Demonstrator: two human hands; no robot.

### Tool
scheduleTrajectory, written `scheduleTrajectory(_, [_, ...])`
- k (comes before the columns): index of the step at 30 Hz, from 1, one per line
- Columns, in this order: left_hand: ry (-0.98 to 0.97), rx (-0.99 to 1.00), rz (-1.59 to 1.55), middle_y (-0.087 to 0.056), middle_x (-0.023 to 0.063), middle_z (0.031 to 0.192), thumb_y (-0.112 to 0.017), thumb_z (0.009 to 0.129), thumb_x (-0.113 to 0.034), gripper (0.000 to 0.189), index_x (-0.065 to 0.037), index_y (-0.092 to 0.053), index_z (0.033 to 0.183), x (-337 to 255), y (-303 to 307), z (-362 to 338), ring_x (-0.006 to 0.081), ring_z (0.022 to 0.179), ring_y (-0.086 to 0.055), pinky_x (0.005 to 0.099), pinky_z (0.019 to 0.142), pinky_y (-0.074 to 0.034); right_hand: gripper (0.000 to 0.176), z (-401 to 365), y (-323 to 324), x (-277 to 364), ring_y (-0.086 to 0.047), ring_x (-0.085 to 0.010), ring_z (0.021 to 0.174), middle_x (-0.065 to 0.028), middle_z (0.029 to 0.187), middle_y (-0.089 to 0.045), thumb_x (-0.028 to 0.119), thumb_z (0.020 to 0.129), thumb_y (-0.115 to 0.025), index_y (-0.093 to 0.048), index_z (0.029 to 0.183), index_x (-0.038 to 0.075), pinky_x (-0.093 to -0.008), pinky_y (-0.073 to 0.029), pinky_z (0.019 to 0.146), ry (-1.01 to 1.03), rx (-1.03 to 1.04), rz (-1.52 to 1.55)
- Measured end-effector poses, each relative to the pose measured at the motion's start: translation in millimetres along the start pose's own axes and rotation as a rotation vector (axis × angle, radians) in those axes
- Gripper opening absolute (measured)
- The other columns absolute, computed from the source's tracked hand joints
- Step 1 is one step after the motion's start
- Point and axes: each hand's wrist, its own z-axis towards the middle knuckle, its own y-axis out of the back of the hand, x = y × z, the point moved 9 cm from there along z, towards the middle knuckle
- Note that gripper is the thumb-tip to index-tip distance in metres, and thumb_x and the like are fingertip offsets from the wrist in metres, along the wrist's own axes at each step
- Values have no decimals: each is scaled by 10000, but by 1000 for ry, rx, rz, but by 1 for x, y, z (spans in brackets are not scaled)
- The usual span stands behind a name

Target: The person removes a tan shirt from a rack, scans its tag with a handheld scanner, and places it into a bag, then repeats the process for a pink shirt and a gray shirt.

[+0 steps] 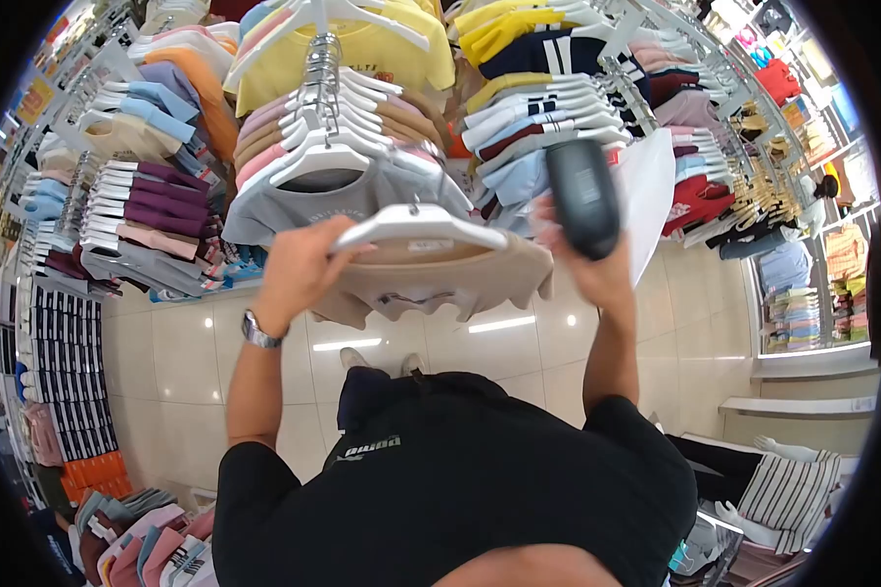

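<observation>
My left hand [308, 269] pinches the left arm of a white clothes hanger [416, 227]. From this hanger hangs a beige T-shirt [426, 279] with a small print on its front, held out from the rack. My right hand [597, 269], smeared by motion, is closed around a black handheld device [585, 199] with a rounded, scanner-like body. The device is raised to the right of the shirt, apart from it. Just behind the beige shirt, a grey T-shirt [338, 201] hangs on the rack. A white sheet or bag [648, 191] shows beside my right hand.
Racks of hanging shirts stand ahead, with a yellow shirt [372, 54] at the centre and purple garments [166, 196] at the left. Tiled floor [519, 357] lies below. Stacked boxes [69, 362] are at the left, and a striped-top mannequin [783, 489] at the lower right.
</observation>
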Motion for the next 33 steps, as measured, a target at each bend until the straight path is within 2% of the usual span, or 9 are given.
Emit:
scheduleTrajectory(1, [9,9,5,-676,134,792,-726,880,-252,207,-94,-683,1006,4,5,4,342,653,-642,394,587,-491,310,0,19,2,-691,-171,938,-114,1044,-729,39,869,-745,-656,1159,-25,-313,-536,843,-35,-69,142])
scheduleTrajectory(2, [13,8,5,-677,138,798,-723,882,-248,204,-89,-685,1004,6,12,9,341,656,-640,390,590,-489,246,-4,42,1,-663,-134,958,-84,1074,-725,-27,890,-699,-695,1136,-26,-301,-533,859,-11,-108,66])
scheduleTrajectory(3, [15,1,8,-678,141,804,-721,884,-244,201,-85,-688,1003,8,21,14,341,660,-639,386,592,-487,273,-5,56,1,-659,-139,957,-86,1067,-729,-17,878,-716,-686,1149,-28,-308,-528,868,2,-156,105])
scheduleTrajectory(8, [-48,19,-33,-672,157,807,-713,896,-216,205,-66,-679,1032,-3,33,43,338,678,-620,367,622,-473,379,-7,29,-9,-632,-164,822,-82,913,-698,115,804,-841,-645,1097,-26,-326,-524,793,-45,73,-162])
scheduleTrajectory(11, [-133,7,26,-669,155,812,-717,900,-235,242,-66,-669,1067,-15,31,51,343,684,-619,371,626,-472,523,-9,2,-36,-659,-191,815,-90,925,-697,135,784,-861,-581,1199,-15,-351,-529,794,-241,163,53])
scheduleTrajectory(17, [-160,4,11,-673,154,836,-728,894,-265,306,-64,-653,1112,-18,19,57,344,723,-635,379,646,-479,603,9,-1,-8,-672,-208,808,-121,952,-709,159,765,-872,-564,1255,-10,-338,-538,769,-58,72,-128])
scheduleTrajectory(23, [-128,92,-46,-708,131,958,-756,870,-274,342,-63,-668,1125,-20,10,68,319,833,-666,345,744,-513,731,16,-4,-13,-714,-318,930,-180,1039,-717,158,731,-878,-502,1339,6,-346,-537,846,-37,103,-301])
scheduleTrajectory(30, [-61,183,64,-703,117,1014,-808,779,-443,531,-51,-664,1108,-30,28,73,288,904,-653,391,878,-486,700,14,46,31,-717,-242,930,-151,1053,-720,138,700,-882,-544,1295,-9,-340,-542,844,12,-5,-384])
scheduleTrajectory(33, [-170,108,-175,-684,138,1089,-782,803,-441,543,-29,-649,1131,-31,48,74,285,968,-650,386,930,-473,707,15,81,50,-700,-176,921,-143,1078,-719,120,703,-871,-535,1311,-7,-328,-541,847,101,-47,-448])
